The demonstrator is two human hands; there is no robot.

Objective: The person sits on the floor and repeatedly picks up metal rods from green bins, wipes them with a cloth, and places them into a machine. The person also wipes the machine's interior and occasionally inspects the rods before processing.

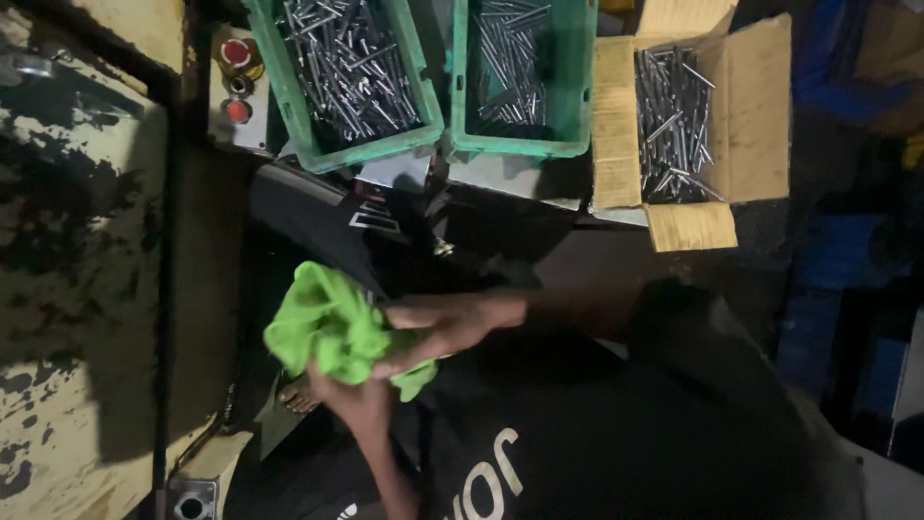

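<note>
Head view: both hands hold a bunched green cloth [337, 327] in front of the dark shirt. The right hand [448, 327] closes its fingers [404, 366] over it; the left hand [351, 400] seems to grip from beneath, blurred. Beyond stand two green crates [438, 125] and a cardboard box [751, 106] of metal rods.
</note>
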